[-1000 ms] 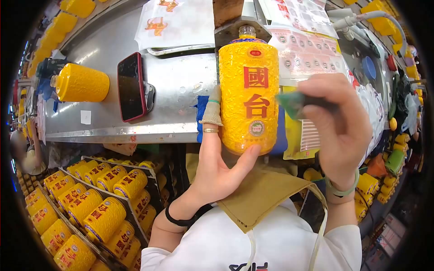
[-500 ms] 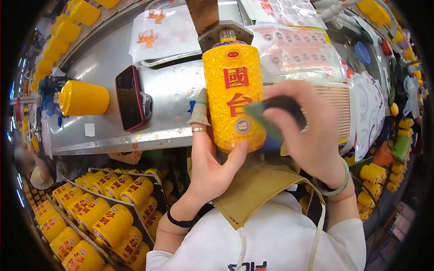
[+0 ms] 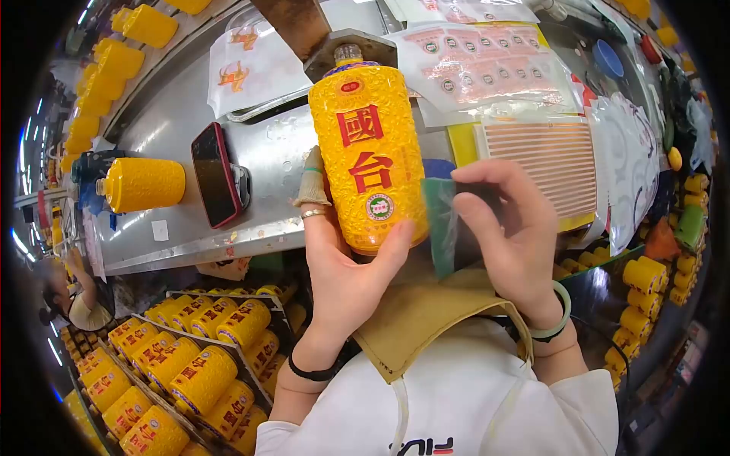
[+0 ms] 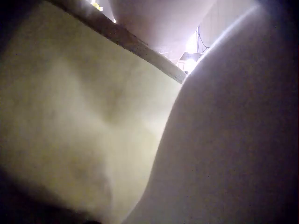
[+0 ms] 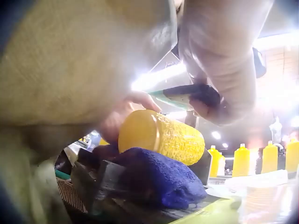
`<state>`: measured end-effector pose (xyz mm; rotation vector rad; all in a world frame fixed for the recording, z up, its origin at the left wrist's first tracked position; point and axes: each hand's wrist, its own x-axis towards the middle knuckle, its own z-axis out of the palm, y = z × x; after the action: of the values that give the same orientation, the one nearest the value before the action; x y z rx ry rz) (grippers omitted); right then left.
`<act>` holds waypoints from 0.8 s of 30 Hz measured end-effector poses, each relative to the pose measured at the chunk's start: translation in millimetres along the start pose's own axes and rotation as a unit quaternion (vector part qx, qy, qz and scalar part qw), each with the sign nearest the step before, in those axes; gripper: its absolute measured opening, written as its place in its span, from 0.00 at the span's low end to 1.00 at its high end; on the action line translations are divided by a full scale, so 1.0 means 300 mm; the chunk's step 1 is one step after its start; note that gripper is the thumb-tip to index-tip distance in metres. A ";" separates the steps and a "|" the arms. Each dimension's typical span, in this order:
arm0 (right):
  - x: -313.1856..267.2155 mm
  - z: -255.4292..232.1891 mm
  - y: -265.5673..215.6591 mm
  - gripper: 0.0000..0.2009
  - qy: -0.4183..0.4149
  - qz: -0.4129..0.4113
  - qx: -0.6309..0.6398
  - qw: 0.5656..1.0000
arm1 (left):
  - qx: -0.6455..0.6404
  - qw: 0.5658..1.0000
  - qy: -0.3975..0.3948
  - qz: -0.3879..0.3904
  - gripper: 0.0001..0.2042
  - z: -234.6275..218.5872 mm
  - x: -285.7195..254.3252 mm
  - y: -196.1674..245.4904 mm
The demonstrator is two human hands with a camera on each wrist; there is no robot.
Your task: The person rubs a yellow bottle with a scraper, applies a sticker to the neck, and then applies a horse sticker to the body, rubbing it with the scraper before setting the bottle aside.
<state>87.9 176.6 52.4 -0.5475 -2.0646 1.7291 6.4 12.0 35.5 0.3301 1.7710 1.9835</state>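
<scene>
A yellow embossed bottle (image 3: pixel 367 148) with red characters and a round green-and-white seal lies with its clear neck at a metal bracket (image 3: pixel 374 45). My left hand (image 3: pixel 338 277) grips its left side and base, the thumb over the lower front; a cloth finger sleeve (image 3: pixel 312 186) covers one finger. In my right hand (image 3: pixel 521 247) is a flat scraper (image 3: pixel 439 228) with a green blade and dark back, pinched between thumb and fingers. Its blade stands at the bottle's lower right edge. A blue towel (image 5: pixel 168 179) shows under the bottle in the right wrist view.
Sticker sheets (image 3: pixel 475 64) and a striped sheet (image 3: pixel 536 163) lie right of the bottle. On the metal table (image 3: pixel 167 235) to the left are a phone (image 3: pixel 213 175) and another yellow bottle (image 3: pixel 148 185). Racked yellow bottles (image 3: pixel 201 376) stand lower left. A person (image 3: pixel 87 292) is at far left.
The head view has shifted, so the bottle appears further left. The scraper passed from beside the bottle's right side to over its lower characters, then back to its lower right edge. The left hand keeps its grip.
</scene>
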 end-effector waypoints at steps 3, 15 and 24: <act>-0.018 0.017 0.020 0.09 -0.023 -0.019 -0.025 0.999 | -0.055 0.998 -0.018 0.002 0.48 -0.011 0.003 -0.004; -0.062 0.020 -0.022 0.08 -0.042 0.009 -0.067 0.997 | 0.063 0.996 -0.016 0.065 0.52 -0.092 0.011 -0.087; -0.057 0.050 -0.048 0.09 -0.036 -0.061 -0.108 0.992 | 0.269 0.949 0.052 0.159 0.48 -0.076 -0.009 -0.049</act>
<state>93.8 152.9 63.5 -0.4172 -2.3024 1.4865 0.6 -8.2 18.2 0.7378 2.4452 1.6983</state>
